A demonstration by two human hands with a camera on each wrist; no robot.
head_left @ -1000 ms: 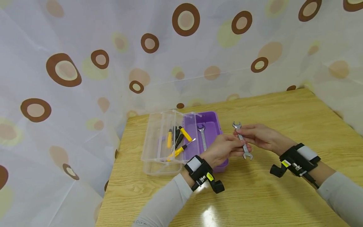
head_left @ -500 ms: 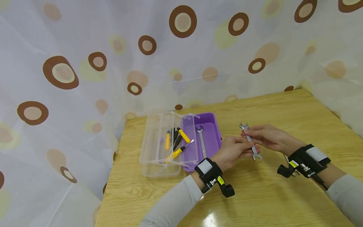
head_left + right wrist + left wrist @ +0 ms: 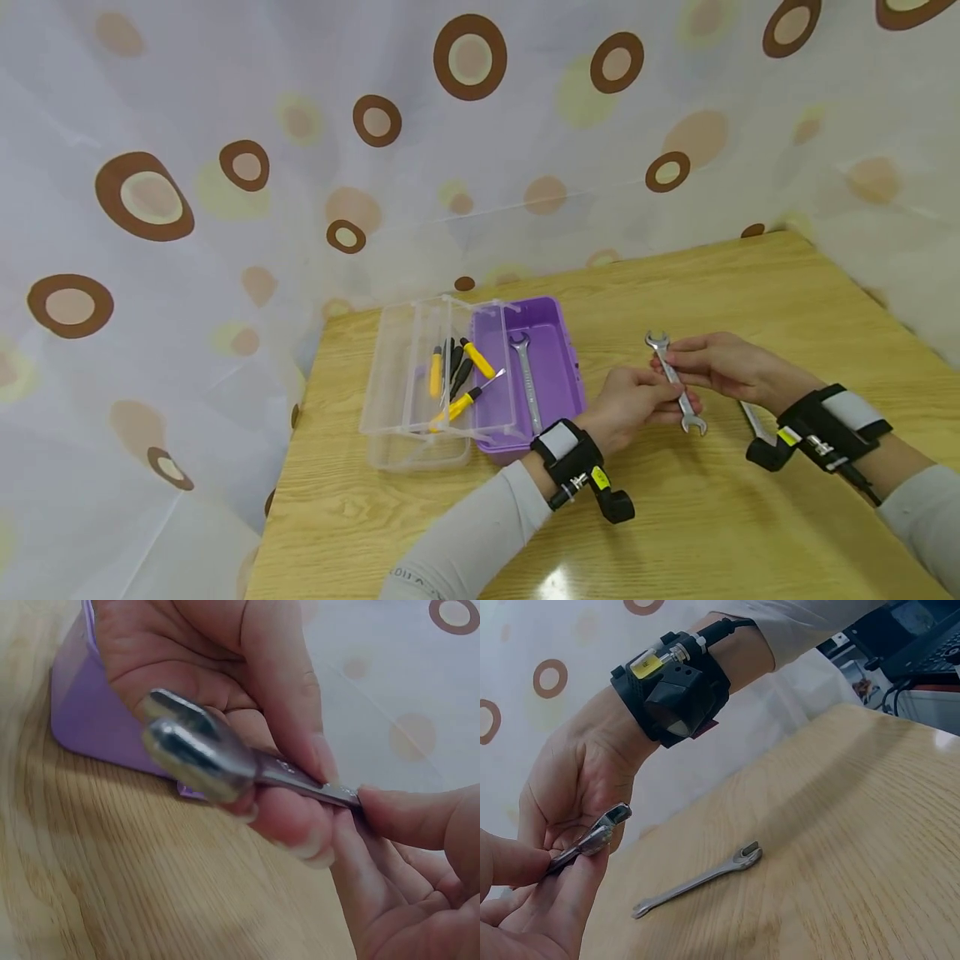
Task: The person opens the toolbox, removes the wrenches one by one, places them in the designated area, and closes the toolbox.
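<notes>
A silver double open-ended wrench [image 3: 671, 375] is raised over the table, slanting with one open end away and the other toward the front. My left hand [image 3: 628, 404] pinches its nearer half between thumb and fingers. Further up the shank, my right hand [image 3: 731, 367] grips it too. In the right wrist view the wrench's near jaw end [image 3: 199, 754] sticks out past the left fingers, while the right thumb [image 3: 409, 817] presses on the shank. A second wrench [image 3: 697, 885] lies on the table beneath my right forearm.
Left of my hands stands a purple toolbox [image 3: 555, 350] with another wrench [image 3: 527, 379] inside. A clear plastic tray [image 3: 390, 367] overlaps its left side, with yellow-handled screwdrivers [image 3: 477, 358] and black-handled tools showing there. A patterned curtain [image 3: 510, 150] hangs behind the table [image 3: 360, 517].
Both hands have moved right, away from the toolbox, still holding the wrench. The wrench lying on the table has come into sight by my right wrist.
</notes>
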